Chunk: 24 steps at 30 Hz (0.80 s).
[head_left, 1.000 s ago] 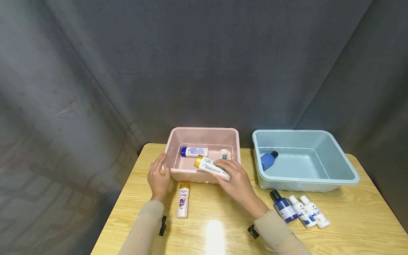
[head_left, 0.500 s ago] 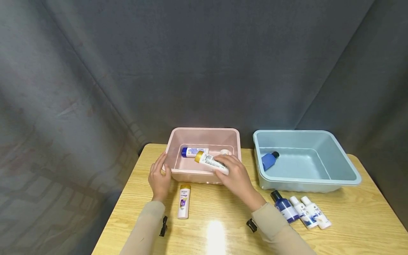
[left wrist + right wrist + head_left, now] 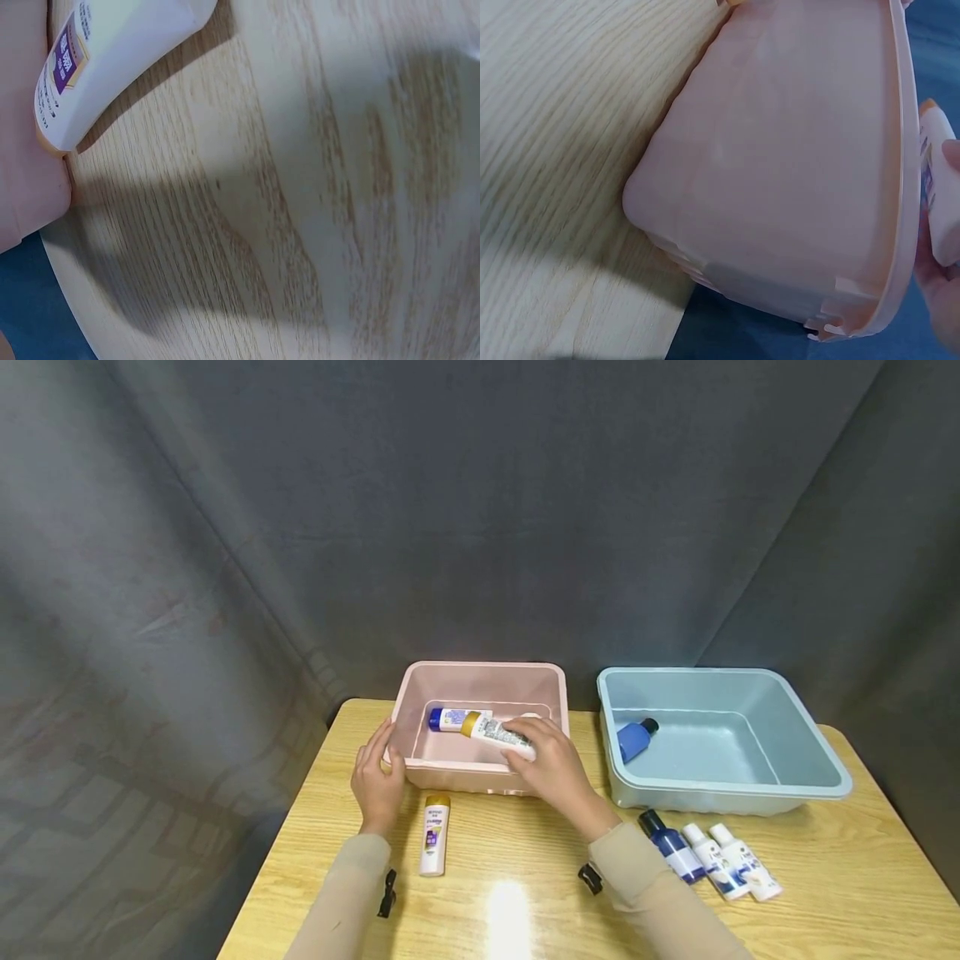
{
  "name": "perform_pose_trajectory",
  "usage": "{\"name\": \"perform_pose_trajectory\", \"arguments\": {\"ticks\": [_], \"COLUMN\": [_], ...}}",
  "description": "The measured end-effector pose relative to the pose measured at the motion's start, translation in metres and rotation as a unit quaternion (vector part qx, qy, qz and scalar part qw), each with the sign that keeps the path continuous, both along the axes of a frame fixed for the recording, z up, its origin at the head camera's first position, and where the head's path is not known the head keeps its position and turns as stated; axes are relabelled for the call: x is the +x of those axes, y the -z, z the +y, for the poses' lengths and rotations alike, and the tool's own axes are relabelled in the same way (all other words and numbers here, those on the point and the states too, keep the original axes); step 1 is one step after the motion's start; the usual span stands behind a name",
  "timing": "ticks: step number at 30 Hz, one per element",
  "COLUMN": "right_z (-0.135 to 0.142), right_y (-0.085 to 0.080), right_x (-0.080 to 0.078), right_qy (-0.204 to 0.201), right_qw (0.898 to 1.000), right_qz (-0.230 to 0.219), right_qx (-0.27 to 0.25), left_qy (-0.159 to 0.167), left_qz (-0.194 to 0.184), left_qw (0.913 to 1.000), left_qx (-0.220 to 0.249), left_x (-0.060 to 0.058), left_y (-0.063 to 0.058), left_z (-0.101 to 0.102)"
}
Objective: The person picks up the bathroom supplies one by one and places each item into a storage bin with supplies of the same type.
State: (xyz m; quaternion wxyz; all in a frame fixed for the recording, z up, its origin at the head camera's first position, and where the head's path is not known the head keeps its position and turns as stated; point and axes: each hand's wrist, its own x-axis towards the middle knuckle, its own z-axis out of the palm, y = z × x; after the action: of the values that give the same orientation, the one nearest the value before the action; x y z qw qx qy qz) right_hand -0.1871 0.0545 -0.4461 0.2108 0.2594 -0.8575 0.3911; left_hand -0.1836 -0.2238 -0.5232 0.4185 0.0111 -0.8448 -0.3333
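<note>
We see the right hand point(image 3: 551, 768) curled around the base of a gold-capped white bottle point(image 3: 495, 732), which it holds nearly flat over the inside of the pink bin point(image 3: 480, 672), cap end pointing left and away. The bottle sits low, below the rim, with its cap just beside a blue-capped white bottle point(image 3: 450, 718) that lies on the bin's floor; whether the two touch we cannot tell. We judge the sideways hold suits laying the bottle down flat like the one already lying there. The bottle projects beyond the fingers, so the hand stays over the near wall while the bottle reaches the middle of the bin.

The left hand point(image 3: 377, 777) rests with relaxed fingers against the bin's near left corner, holding nothing; we take it to be steadying the bin. In the right wrist view we see the bin's outer wall point(image 3: 780, 165) and, above its rim, a strip of the held bottle point(image 3: 939, 195).

A second gold-capped bottle with a purple label point(image 3: 433, 835) lies on the wooden table point(image 3: 825, 860) between the two forearms. To the right stands a blue bin point(image 3: 723, 677) containing a blue bottle point(image 3: 633, 737); before it lie a dark blue bottle point(image 3: 670, 846) and two small white bottles point(image 3: 731, 862).
</note>
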Motion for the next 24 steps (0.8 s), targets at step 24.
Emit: {"name": "perform_pose_trajectory", "arguments": {"ticks": [24], "right_z": [-0.006], "right_y": [-0.003], "right_x": [-0.021], "right_qy": [0.046], "right_qw": [0.990], "right_qz": [-0.115], "right_qx": [0.067], "left_qy": [-0.007], "left_qz": [-0.001], "left_qw": [1.0000], "left_qx": [0.007], "left_x": [-0.004], "left_y": [-0.001], "left_z": [0.001]}}
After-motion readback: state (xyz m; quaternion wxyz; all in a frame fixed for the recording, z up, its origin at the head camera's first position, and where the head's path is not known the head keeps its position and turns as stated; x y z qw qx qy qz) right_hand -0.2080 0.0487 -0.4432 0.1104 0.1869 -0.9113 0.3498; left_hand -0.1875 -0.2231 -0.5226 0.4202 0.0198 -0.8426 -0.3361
